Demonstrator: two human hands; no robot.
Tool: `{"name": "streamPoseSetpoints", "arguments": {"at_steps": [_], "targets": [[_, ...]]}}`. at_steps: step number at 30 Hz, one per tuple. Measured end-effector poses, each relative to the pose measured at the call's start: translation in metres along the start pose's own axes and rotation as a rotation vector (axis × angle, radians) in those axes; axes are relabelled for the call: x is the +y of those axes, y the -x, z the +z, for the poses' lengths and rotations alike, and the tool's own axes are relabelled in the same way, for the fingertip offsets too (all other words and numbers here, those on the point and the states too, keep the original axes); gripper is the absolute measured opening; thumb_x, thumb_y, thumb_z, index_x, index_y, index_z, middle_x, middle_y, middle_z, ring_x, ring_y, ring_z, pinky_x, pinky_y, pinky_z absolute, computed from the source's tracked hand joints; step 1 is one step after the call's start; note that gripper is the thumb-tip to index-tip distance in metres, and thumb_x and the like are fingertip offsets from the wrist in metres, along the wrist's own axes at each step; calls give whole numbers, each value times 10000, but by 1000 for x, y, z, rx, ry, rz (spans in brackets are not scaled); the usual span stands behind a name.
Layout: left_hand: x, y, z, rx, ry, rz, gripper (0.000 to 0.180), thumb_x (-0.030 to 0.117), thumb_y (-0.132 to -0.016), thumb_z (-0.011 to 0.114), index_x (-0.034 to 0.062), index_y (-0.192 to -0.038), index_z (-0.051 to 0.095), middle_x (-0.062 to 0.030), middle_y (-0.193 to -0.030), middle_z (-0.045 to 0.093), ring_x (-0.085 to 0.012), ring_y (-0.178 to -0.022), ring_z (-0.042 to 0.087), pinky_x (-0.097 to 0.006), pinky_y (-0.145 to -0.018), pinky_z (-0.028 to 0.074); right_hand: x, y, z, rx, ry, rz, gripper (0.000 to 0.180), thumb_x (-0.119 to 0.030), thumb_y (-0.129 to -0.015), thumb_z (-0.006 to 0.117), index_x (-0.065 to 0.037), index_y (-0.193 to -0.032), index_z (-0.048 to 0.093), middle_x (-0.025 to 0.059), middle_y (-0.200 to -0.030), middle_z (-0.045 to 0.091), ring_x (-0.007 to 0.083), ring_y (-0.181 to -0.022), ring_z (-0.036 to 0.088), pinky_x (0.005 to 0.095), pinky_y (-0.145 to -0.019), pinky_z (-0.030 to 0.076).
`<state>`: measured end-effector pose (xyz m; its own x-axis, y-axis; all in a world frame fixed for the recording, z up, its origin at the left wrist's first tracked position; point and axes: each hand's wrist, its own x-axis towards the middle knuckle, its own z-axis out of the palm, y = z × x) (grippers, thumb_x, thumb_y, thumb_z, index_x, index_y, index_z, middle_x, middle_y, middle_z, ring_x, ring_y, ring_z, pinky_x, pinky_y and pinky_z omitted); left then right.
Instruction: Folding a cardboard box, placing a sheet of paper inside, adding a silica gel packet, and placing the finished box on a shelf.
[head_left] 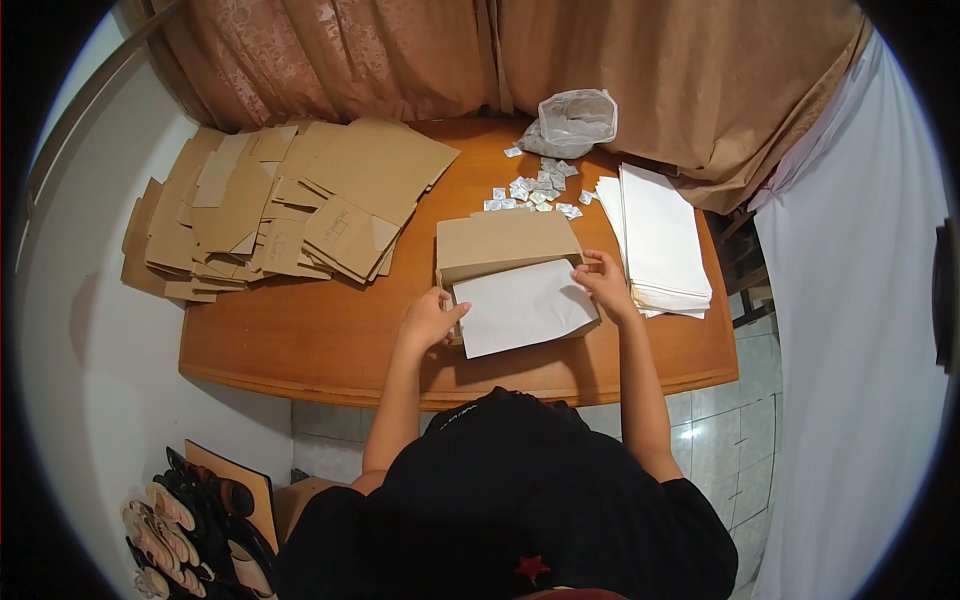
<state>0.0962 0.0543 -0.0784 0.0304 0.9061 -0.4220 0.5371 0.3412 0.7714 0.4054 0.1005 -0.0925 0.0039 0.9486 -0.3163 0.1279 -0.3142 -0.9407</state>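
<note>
An open brown cardboard box (505,243) stands on the wooden table (330,340) in front of me. A white paper sheet (520,305) lies tilted across the box's opening. My left hand (432,318) rests at the sheet's left edge against the box's near left corner. My right hand (603,283) pinches the sheet's upper right corner at the box's right side. Both forearms come in from below.
Several flattened cardboard blanks (290,205) are heaped on the table's left. A stack of white sheets (655,240) lies to the right of the box. Small silver sachets (535,190) and a plastic bag (575,122) sit behind it. Curtains hang at the back; shoes (185,530) lie on the floor.
</note>
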Motion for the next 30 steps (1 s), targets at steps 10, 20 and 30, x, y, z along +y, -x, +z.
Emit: {"name": "streamPoseSetpoints", "arguments": {"at_steps": [10, 20, 30], "targets": [[6, -5, -5, -14, 214, -68, 488, 388, -827, 594, -26, -1054, 475, -147, -748, 598, -153, -547, 580, -256, -453, 469, -5, -13, 7, -45, -661, 14, 620, 101, -734, 600, 5, -1270, 304, 156, -1041, 532, 195, -851, 583, 301, -742, 520], [17, -8, 22, -229, 528, -149, 948, 406, -805, 615, 63, -1366, -67, -274, -1011, 484, -253, -645, 621, -332, -547, 539, 9, -28, 4, -85, -879, 81, 474, 25, -823, 538, -21, -1239, 315, 140, -1070, 520, 202, -904, 571, 333, -731, 539], [7, -11, 44, -142, 1133, -195, 1003, 156, -737, 713, 108, -1379, -57, -218, -1061, 465, -248, -831, 556, -342, -605, 507, 24, -40, -6, -243, -1088, 72, 343, 22, -840, 508, -28, -1146, 359, 153, -1072, 509, 237, -960, 571, 360, -786, 547]]}}
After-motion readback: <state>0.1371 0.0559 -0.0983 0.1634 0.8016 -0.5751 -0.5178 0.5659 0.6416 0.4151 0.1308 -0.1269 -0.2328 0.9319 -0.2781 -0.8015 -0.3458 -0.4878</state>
